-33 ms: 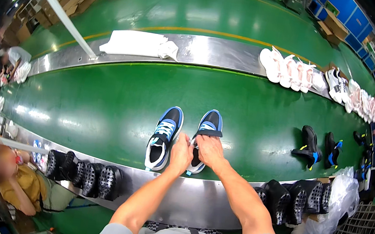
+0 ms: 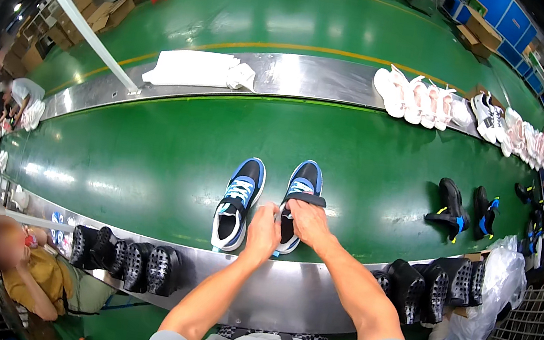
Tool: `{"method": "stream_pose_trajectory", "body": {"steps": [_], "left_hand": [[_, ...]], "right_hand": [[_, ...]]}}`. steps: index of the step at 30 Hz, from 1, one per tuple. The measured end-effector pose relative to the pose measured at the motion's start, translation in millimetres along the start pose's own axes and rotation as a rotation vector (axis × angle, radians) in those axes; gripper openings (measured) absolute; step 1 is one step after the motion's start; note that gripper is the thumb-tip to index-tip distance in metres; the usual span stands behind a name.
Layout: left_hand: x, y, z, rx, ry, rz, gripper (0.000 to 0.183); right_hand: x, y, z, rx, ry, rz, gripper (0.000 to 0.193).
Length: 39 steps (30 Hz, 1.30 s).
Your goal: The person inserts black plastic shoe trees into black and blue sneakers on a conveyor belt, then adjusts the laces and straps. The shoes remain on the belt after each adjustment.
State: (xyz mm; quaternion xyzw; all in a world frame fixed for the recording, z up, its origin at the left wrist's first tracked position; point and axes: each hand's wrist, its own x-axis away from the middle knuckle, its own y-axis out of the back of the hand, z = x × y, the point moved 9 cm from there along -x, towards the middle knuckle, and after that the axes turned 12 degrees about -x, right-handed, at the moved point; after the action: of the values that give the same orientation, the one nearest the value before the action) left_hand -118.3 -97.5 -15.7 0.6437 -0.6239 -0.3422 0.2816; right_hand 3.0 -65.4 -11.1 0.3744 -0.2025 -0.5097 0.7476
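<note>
Two blue, black and white sneakers stand side by side on the green conveyor belt, toes pointing away from me. The left sneaker has its black strap across the instep and nothing touching it. Both my hands are at the right sneaker. Its black strap is raised and sticks out to the right. My right hand is closed at the shoe's throat just below the strap. My left hand is closed against the left side of the collar. My fingers hide much of the opening.
Black studded shoe forms line the near metal ledge on both sides. Black shoes lie on the belt at right. The far ledge holds white cloth and pale shoes. A seated person is at lower left.
The raised strap on the right sneaker has shifted slightly to the right. Both hands stay at that sneaker, and the whole view has tilted a little.
</note>
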Motion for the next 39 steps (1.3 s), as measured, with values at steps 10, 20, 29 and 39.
{"method": "stream_pose_trajectory", "body": {"steps": [10,20,29,39], "left_hand": [[5.6,-24.7,-6.7,-0.552,-0.007,0.228,0.039],[24.8,18.7,-41.5,-0.28,-0.336,0.036,0.028],[-18.3,-12.8,-73.2,-0.523,-0.662,0.164,0.037],[22.3,-1.7,-58.3,-0.721,-1.05,0.223,0.019]], "right_hand": [[14.4,5.3,-10.8,-0.151,0.005,-0.122,0.028],[25.2,-2.7,-8.4,-0.198,-0.089,-0.272,0.048],[78.1,-30.2,-15.2,-0.325,-0.778,-0.284,0.04],[77.3,-51.4,-19.6,-0.266,-0.622,-0.247,0.026]]}}
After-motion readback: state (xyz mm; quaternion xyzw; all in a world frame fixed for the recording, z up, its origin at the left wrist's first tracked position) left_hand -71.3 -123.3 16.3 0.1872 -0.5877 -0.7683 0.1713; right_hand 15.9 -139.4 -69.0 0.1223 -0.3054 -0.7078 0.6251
